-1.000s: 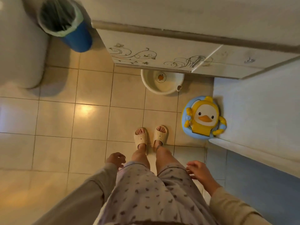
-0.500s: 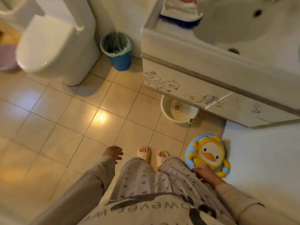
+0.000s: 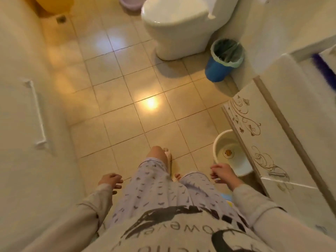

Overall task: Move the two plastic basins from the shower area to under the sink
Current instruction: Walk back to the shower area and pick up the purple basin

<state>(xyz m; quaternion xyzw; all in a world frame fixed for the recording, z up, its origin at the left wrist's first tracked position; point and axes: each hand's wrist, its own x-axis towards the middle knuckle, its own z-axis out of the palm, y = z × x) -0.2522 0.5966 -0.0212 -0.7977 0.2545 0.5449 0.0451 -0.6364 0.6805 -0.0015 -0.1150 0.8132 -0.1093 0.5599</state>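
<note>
Beige tile floor (image 3: 116,99) was open through the middle, a bare lane running from the person's feet up to the toilet (image 3: 180,28). Left edge was a pale wall with a white grab bar (image 3: 37,113); right edge was the sink cabinet (image 3: 258,135) with scroll decals. Blue bin (image 3: 224,60) with a green liner sat between toilet base and cabinet corner, near both. White basin (image 3: 230,151), small duck print in its bottom, sat on the floor partly tucked under the cabinet's lower edge. Purple basin (image 3: 130,3) was far up the room beside the toilet, cut by the top of frame; an orange-yellow basin (image 3: 54,4) sat in the top-left corner next to a floor drain (image 3: 61,19). Left hand (image 3: 110,180) hung free by the left thigh, fingers loosely spread, holding nothing. Right hand (image 3: 222,172) was just beside the white basin's near rim, fingers curled but apart, empty; contact with the rim couldn't be told. Lamp glare marked the tiles mid-floor. View was motion-blurred.
</note>
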